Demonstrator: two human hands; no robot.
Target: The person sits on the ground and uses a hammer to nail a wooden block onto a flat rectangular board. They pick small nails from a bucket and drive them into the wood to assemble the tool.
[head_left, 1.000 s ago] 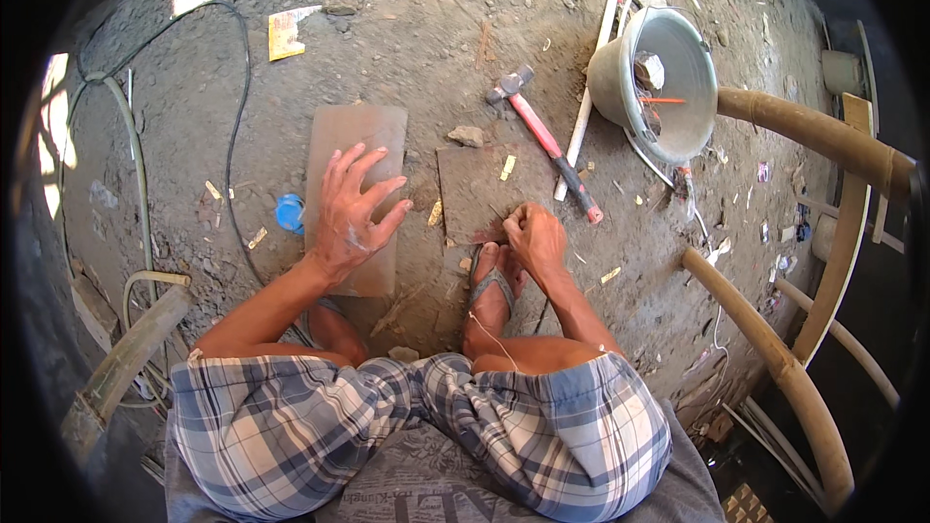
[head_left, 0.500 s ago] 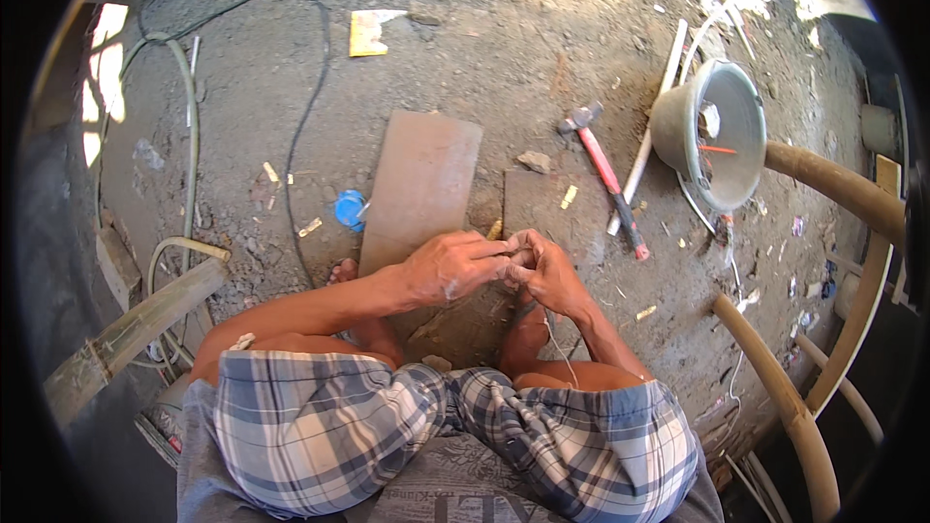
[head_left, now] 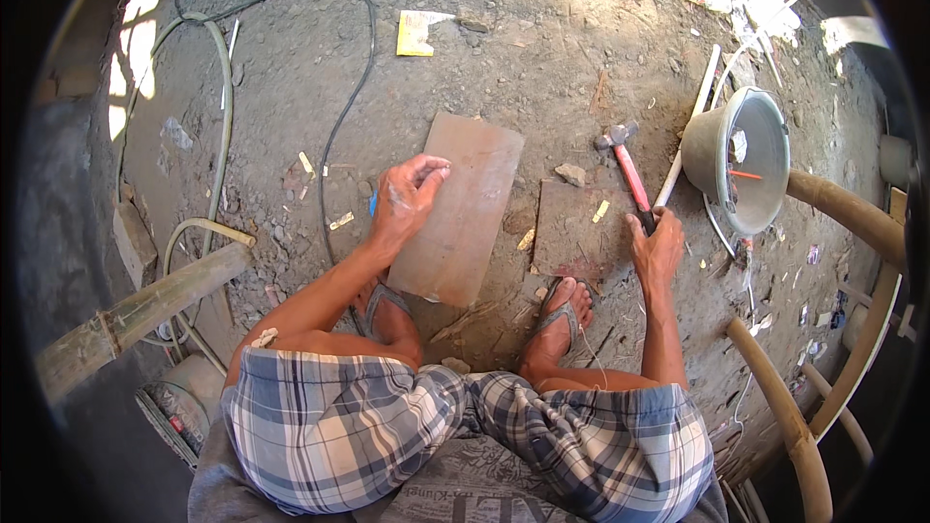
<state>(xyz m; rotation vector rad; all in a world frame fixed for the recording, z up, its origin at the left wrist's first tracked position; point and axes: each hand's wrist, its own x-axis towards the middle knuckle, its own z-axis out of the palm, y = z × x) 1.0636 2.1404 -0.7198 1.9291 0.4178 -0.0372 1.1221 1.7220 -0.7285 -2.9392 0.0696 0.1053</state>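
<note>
The black grip of a hammer (head_left: 636,180) with a red handle and steel head is inside my right hand (head_left: 659,244), whose fingers close around it. The head rests on the dirt beside a stone. My left hand (head_left: 407,196) is pinched, thumb against fingers, above the left edge of a flat brown rectangular slab (head_left: 475,218). What the pinch holds, if anything, is too small to make out. A blue round object (head_left: 373,201) is mostly hidden behind that hand. A smaller dark square plate (head_left: 573,250) lies between the slab and the hammer, with a yellowish scrap on it.
A grey bucket (head_left: 736,160) lies tilted at the right, by a pale pipe (head_left: 690,126) and bamboo poles (head_left: 785,402). A black cable (head_left: 358,87) and a hose (head_left: 226,107) run along the left. My sandaled feet (head_left: 562,320) stand near the slab and plate.
My hands, together over the slab's near end before, have parted. The right has moved onto the hammer's handle; the left has moved up and left. The view has shifted slightly.
</note>
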